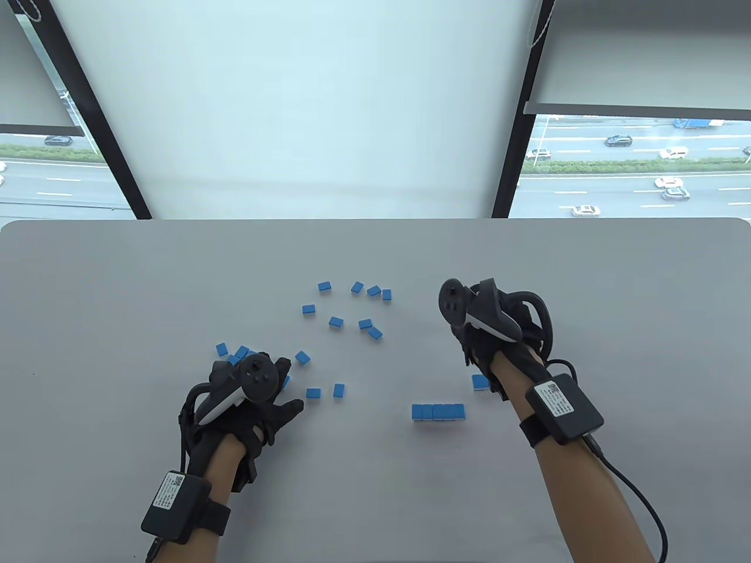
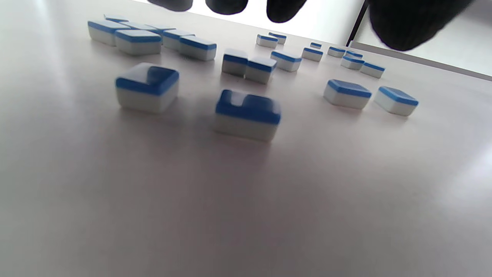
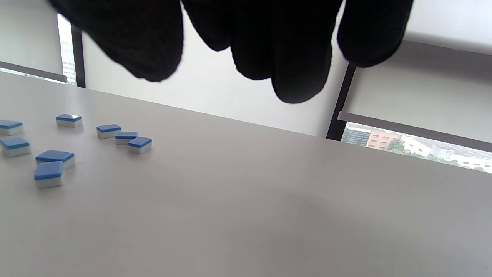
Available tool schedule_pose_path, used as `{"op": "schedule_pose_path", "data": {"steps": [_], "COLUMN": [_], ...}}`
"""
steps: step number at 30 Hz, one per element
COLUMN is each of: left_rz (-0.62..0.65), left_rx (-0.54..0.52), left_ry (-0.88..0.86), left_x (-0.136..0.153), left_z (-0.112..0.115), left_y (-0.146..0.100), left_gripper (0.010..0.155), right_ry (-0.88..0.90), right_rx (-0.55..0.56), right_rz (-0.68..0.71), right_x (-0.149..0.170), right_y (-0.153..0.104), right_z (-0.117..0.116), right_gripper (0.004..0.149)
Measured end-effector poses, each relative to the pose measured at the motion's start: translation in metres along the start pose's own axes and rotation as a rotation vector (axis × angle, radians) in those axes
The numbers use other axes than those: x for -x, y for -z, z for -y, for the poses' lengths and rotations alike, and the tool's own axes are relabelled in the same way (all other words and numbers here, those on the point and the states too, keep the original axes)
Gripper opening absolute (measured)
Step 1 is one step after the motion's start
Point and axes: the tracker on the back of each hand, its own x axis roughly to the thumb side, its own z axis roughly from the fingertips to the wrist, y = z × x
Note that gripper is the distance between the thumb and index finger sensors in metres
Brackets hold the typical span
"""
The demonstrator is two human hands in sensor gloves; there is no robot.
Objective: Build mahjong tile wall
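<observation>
Both sets of gloved fingers hang loose and hold nothing, the left hand (image 1: 246, 393) over the scattered tiles (image 1: 346, 311), the right hand (image 1: 487, 334) beyond the short started row (image 1: 437, 411); better to pinch one near tile (image 2: 247, 114) by its long sides, then butt it squarely against the row's end.

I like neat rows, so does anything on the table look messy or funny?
Mostly the loose tiles: scattered at all angles, none lined up. Only the short row near the right hand is neat. One tile sits apart beside it. Nothing looks broken.
</observation>
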Motion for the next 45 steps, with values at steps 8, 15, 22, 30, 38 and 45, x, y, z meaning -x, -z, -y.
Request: {"op": "schedule_pose_path", "data": {"steps": [8,15,22,30,38,45], "left_rz": [-0.016,-0.034,-0.055,-0.072,-0.075,-0.056], "left_rx": [-0.01,-0.018,-0.016,-0.008,-0.002,-0.002], "left_ry": [-0.009,-0.033,-0.034,-0.027,-0.018,-0.008], "left_x": [0.004,0.011,0.014,0.017,0.016,0.013], "left_z": [-0.002,-0.004,-0.004,-0.006,-0.005,-0.005], "left_y": [-0.003,-0.005,-0.005,-0.004,-0.003,-0.002], "left_gripper": [0.084,0.084,0.084,0.084,0.084,0.084], "right_ry": [-0.048,-0.058,-0.049,0.004,-0.044,-0.104], "right_rx": [-0.035,-0.088,-0.188,-0.264,-0.288,-0.148], "right_rz": [0.011,0.004,-0.037,-0.082,-0.094,0.011], "right_x": [-0.056,-0.096,-0.107,-0.1,-0.103,-0.082], "right_y": [0.053,0.095,0.126,0.142,0.141,0.11], "right_z": [-0.016,-0.038,-0.065,-0.085,-0.083,-0.05], "right_gripper": [0.071,0.071,0.071,0.067,0.057,0.058]}}
